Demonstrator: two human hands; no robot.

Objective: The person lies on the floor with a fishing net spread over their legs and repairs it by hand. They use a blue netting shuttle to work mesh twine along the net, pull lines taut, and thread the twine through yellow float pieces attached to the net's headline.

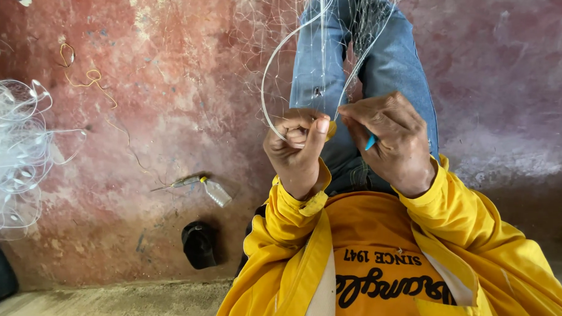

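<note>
Far over at the left edge of the floor (171,98) lies a heap of clear line (13,148). Next comes a thin orange string (94,80), then a small clear bottle (216,192) with a thin tool (177,184) beside it, and a black cap (199,243) nearer the bottom edge.

Past those, the left hand (297,149) is curled shut, with thumb and finger pinching a loop of white line (268,83) and a small yellow piece (332,130). Just beside it, almost touching, the right hand (390,140) is curled too, pinching a small blue tool (370,142) against the line. The net (360,17) hangs over the blue jeans (390,62), above both hands.

I think the net is very light, soft and floppy, and it tangles easily. The line looks springy and slippery, so it is best pinched tight, close to the knot.
</note>
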